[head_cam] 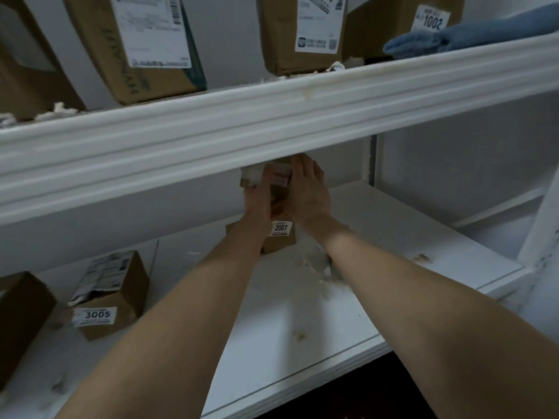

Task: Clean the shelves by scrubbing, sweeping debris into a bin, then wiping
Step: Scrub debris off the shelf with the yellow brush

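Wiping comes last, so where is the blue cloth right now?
Head view, top right: the blue cloth lies on the upper shelf, beside the box labelled 1002.

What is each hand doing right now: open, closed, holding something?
Left hand: against the small cardboard box, finger curl blurred, cannot tell.
Right hand: open, straight fingers pressing the same box.

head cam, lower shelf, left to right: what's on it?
At the left edge a brown box → box labelled 3005 → box labelled 2007, under the left hand and right hand holding a small box → debris patch near the right end.
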